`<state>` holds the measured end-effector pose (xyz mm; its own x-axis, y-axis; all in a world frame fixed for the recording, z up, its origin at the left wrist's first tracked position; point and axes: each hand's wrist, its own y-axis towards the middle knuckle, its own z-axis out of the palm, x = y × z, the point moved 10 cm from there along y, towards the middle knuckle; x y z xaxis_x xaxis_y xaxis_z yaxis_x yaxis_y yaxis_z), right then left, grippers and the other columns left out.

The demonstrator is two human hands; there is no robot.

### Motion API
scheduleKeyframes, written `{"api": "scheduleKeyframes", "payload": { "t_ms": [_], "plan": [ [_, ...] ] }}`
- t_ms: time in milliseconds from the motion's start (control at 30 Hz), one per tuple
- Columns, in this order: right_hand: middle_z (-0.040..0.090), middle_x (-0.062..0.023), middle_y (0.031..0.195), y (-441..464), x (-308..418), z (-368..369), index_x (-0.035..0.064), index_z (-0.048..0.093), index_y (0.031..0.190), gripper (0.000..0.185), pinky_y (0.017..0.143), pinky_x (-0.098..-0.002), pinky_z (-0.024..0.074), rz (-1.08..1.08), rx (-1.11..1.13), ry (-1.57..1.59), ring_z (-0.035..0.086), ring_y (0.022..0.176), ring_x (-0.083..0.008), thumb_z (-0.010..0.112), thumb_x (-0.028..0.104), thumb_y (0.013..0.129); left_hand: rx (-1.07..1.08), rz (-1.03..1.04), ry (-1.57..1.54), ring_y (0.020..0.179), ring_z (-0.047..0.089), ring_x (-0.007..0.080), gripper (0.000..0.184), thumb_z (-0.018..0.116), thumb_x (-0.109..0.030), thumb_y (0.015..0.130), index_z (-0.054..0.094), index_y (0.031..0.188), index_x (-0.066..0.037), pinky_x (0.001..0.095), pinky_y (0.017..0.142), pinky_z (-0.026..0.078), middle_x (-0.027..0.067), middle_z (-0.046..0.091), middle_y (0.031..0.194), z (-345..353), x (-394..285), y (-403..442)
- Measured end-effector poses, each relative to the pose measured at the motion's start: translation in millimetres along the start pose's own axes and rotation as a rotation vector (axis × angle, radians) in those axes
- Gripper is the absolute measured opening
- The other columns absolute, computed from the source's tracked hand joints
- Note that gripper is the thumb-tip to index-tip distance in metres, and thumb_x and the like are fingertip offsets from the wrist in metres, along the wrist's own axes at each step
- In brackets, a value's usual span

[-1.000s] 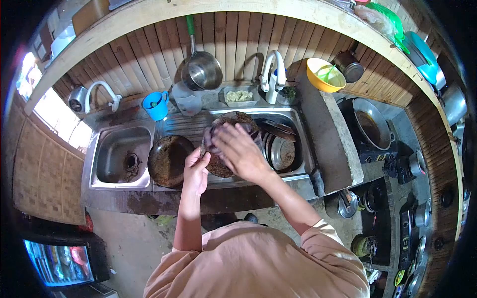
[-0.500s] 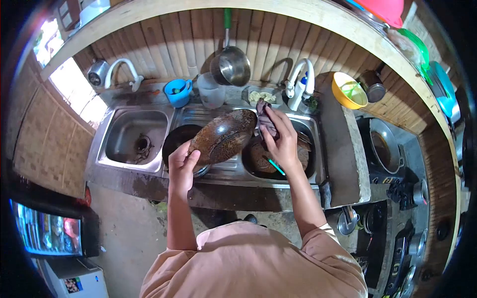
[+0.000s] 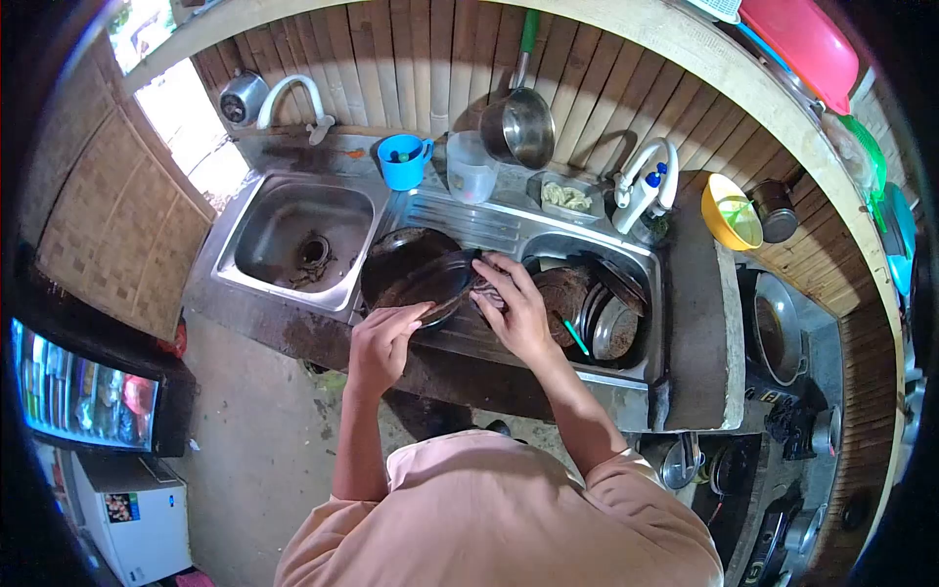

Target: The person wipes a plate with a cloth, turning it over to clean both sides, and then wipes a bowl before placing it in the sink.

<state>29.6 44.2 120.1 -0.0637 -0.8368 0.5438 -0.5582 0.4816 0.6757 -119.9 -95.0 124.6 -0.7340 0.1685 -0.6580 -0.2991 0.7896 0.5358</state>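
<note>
A dark, stained dish (image 3: 435,286) is tilted between my hands, over another dark pan (image 3: 406,249) on the drainboard. My left hand (image 3: 383,338) grips its near edge, fingers closed. At its right edge my right hand (image 3: 514,305) is closed round a crumpled dark cloth (image 3: 486,290), pressed against the dish. In the right sink basin lie a brown round dish (image 3: 559,293), metal plates (image 3: 616,328) and a thin turquoise stick (image 3: 576,338). The underside of the held dish is hidden.
The left basin (image 3: 293,230) holds dark scraps near its drain. Along the back stand a blue mug (image 3: 404,163), a clear jug (image 3: 471,168), a hanging saucepan (image 3: 518,127), a small tray (image 3: 567,199) and a white tap (image 3: 646,186). A yellow bowl (image 3: 731,212) is right.
The held dish has tilted and moved over the pan on the drainboard. My right hand has brought the cloth onto its right edge. The view has shifted, so the sinks appear further right.
</note>
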Motion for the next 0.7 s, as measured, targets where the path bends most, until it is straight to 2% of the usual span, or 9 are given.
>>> {"api": "scheduleKeyframes", "payload": {
  "t_ms": [167,267,467,700],
  "plan": [
    [0.061,-0.0182,0.137,-20,-15,29,0.0082,0.069,0.132,0.044,0.100,-0.0445,0.0543,0.059,0.064,-0.001,0.063,0.123,-0.0389,0.078,0.009,0.088,0.032,0.111,0.060,0.108,0.072,0.0303,0.031,0.063,-0.004,0.089,0.077,0.117,-0.007,0.0427,0.101,0.052,0.0125,0.077,0.113,9,22,-10],
    [0.061,-0.0179,0.139,-26,-23,40,0.0074,0.069,0.131,0.044,0.103,-0.0451,0.0527,0.116,0.095,0.005,0.062,0.124,-0.0388,0.078,0.009,0.088,0.087,0.089,0.085,0.111,0.071,0.0305,0.028,0.065,-0.008,0.092,0.078,0.117,-0.009,0.0454,0.105,0.049,0.0114,0.077,0.114,12,27,-11],
    [0.062,-0.0177,0.139,-33,-30,50,0.0067,0.070,0.130,0.043,0.105,-0.0452,0.0513,0.158,0.118,-0.055,0.062,0.126,-0.0382,0.077,0.007,0.088,0.200,0.066,0.187,0.122,0.067,0.0256,0.032,0.067,-0.012,0.093,0.076,0.123,-0.018,0.0481,0.113,0.043,0.0035,0.076,0.121,27,51,-14],
    [0.064,-0.0185,0.136,-35,-26,44,0.0055,0.069,0.131,0.044,0.104,-0.0451,0.0516,0.185,0.044,-0.125,0.063,0.124,-0.0385,0.077,0.007,0.088,0.310,0.070,0.236,0.129,0.061,0.0243,0.034,0.067,-0.012,0.092,0.074,0.125,-0.017,0.0489,0.119,0.036,0.0032,0.073,0.128,37,71,-16]
  ]
}}
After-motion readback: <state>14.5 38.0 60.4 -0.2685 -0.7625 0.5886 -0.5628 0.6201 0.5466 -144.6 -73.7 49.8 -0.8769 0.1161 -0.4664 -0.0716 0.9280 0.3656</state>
